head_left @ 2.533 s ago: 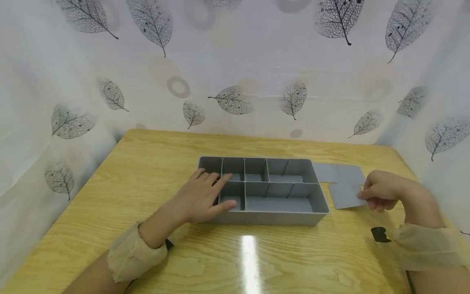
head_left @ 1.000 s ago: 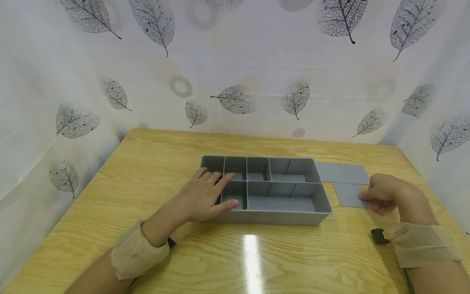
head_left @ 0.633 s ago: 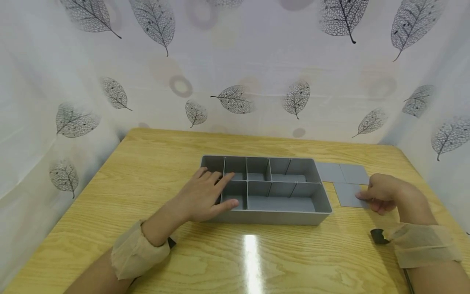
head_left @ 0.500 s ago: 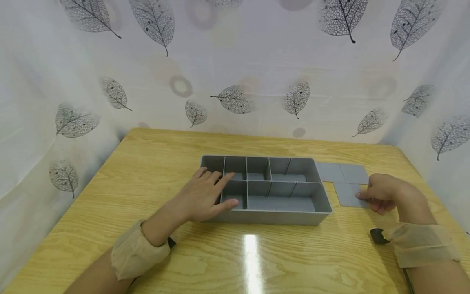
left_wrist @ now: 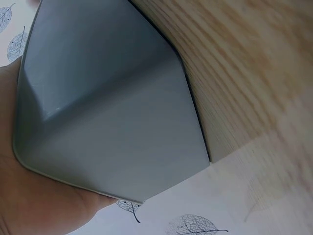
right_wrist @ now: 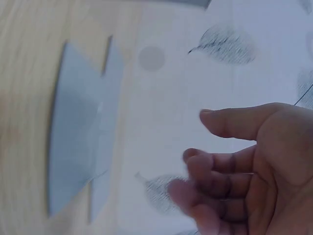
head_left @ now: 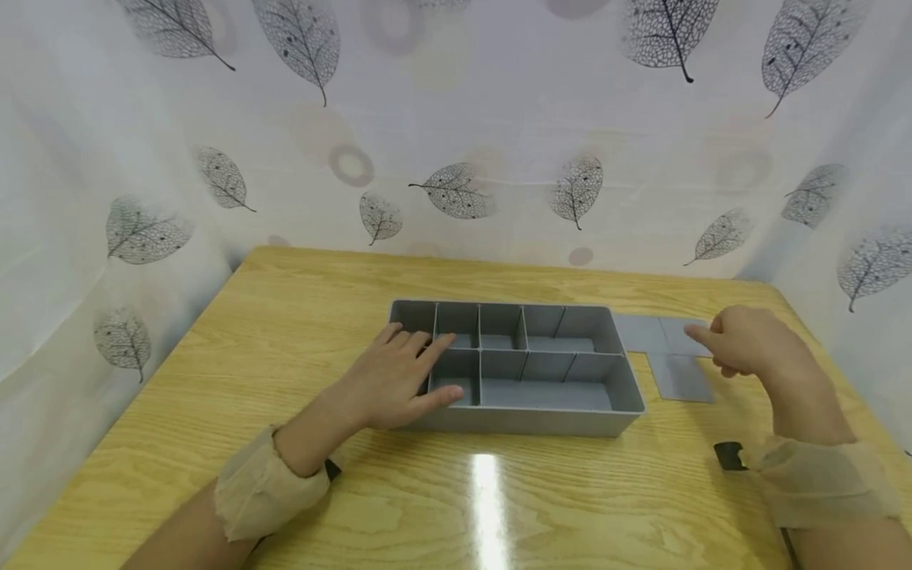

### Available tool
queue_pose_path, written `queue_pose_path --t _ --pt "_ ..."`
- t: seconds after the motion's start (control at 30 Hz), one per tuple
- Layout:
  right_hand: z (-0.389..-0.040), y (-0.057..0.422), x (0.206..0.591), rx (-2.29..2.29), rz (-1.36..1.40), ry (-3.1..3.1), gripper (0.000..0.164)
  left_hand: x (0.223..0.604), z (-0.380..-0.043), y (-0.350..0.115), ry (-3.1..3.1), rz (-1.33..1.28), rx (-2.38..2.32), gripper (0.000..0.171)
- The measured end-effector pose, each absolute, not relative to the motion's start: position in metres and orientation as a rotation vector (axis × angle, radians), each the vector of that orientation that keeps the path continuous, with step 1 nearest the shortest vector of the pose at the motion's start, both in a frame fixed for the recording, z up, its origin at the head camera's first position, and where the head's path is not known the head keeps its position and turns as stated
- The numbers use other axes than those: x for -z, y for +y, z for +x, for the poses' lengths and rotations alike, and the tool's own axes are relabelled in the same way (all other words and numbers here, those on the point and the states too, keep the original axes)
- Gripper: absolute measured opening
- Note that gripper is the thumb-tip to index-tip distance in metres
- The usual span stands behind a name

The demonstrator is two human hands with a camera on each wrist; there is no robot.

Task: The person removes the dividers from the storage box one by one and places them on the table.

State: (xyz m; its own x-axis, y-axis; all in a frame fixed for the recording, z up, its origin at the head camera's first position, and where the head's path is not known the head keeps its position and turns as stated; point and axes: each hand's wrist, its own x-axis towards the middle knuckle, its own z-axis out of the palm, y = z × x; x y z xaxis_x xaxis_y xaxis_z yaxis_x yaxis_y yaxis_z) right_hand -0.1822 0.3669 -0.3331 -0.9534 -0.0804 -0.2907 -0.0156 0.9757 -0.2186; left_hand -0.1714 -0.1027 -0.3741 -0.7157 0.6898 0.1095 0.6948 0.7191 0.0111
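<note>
My left hand point(head_left: 388, 380) rests over the left end of a grey divided box point(head_left: 520, 423), fingers spread across its rim and compartments. In the left wrist view, the hand lies along the rim beside the box's grey outer wall point(left_wrist: 122, 132). To the right of the box lie three thin grey square panels: a front one point(head_left: 680, 380), a back left one point(head_left: 637, 334) and a back right one point(head_left: 677, 343). My right hand point(head_left: 748, 340) hovers above the back right panel, holding nothing. Its fingers are loosely bent in the right wrist view.
Thin dividers split the box into small cells at the left and longer ones at the right. The wood-grain table point(head_left: 321, 507) carries a bright light reflection in front of the box. A leaf-print curtain point(head_left: 484, 103) surrounds the table's back and sides.
The right hand has let go of the front panel, which now lies flat close to the other two, and has risen up and away from it. The left hand has stayed on the box.
</note>
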Motion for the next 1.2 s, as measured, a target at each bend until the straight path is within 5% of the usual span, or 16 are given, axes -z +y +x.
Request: queue_pose_path --t 0.63,1.2 --pt "-0.165 0.208 0.312 0.538 -0.613 3.22 0.017 0.376 -0.173 -0.104 -2.826 -1.179 0.052 0.08" --pt "-0.179 0.159 0.34 0.414 -0.571 3.083 0.03 0.373 -0.172 -0.103 -2.849 -1.143 0.076 0.082"
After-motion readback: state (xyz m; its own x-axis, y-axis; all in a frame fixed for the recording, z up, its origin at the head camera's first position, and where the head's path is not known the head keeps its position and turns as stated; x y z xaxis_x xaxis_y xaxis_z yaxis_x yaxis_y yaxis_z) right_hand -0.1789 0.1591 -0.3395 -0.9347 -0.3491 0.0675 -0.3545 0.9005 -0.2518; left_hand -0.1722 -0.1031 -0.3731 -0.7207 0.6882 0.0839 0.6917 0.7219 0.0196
